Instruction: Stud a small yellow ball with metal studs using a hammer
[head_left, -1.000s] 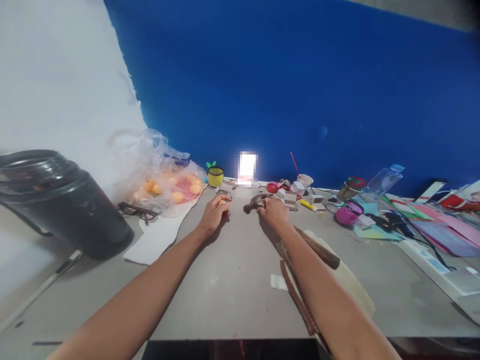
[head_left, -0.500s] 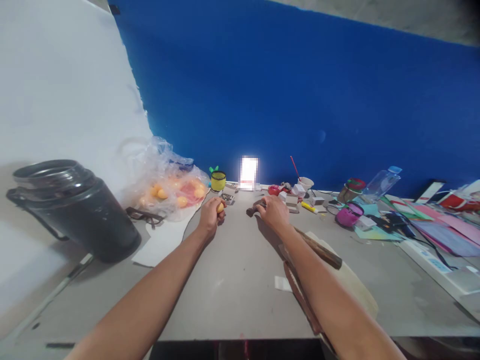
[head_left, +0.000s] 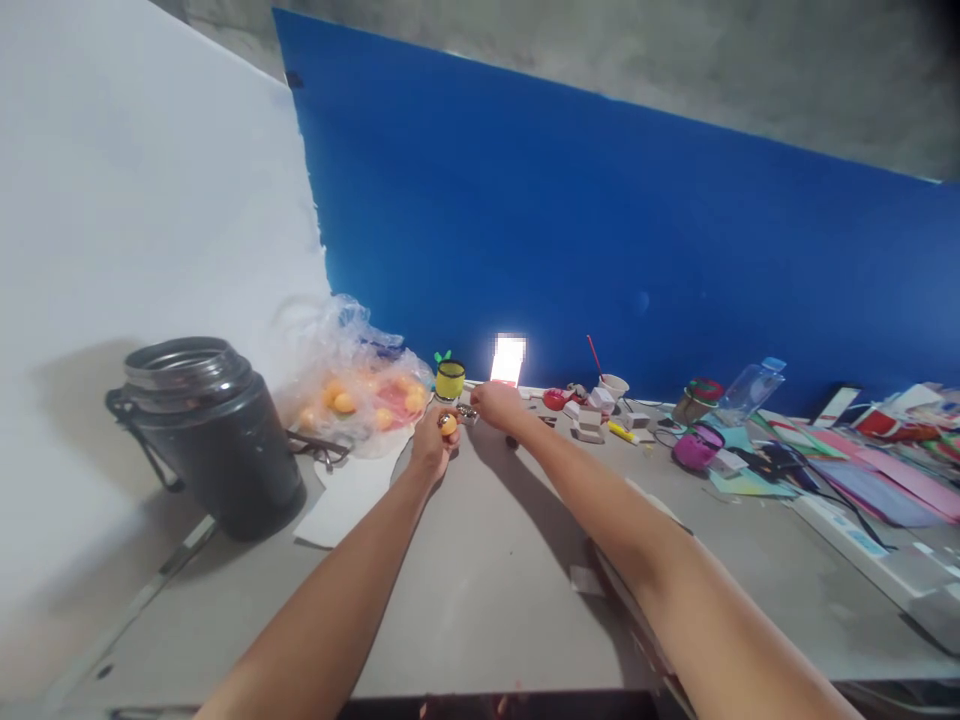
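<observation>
The grey bench point(head_left: 465, 600) runs up to the blue wall point(head_left: 570, 230) at its back edge; 2 bare hands work over it, left of centre, near that edge.

1. Left hand point(head_left: 433, 440): fingers are curled around 1 small, round orange ball point(head_left: 448, 426). The ball is above the bench surface, with a shiny piece at its upper side.

2. Right hand point(head_left: 496, 405): positioned just beside the small shiny metal pieces point(head_left: 467, 411) near the back edge. Whether the fingertips pinch anything cannot be told.

3. Dark metal hammer head point(head_left: 513, 441): on the bench at the right forearm, which covers most of the tool.

4. Toward the left edge: a black, wide-mouthed bottle point(head_left: 217, 440) stands upright. Between it and the left hand are a clear plastic bag point(head_left: 349, 320) of orange balls and a white sheet point(head_left: 352, 495).

5. Along the back edge: a yellow cylindrical cup point(head_left: 450, 380) with a dark rim stands behind the left hand; a white cup point(head_left: 616, 388) with 1 red stick stands farther right.
</observation>
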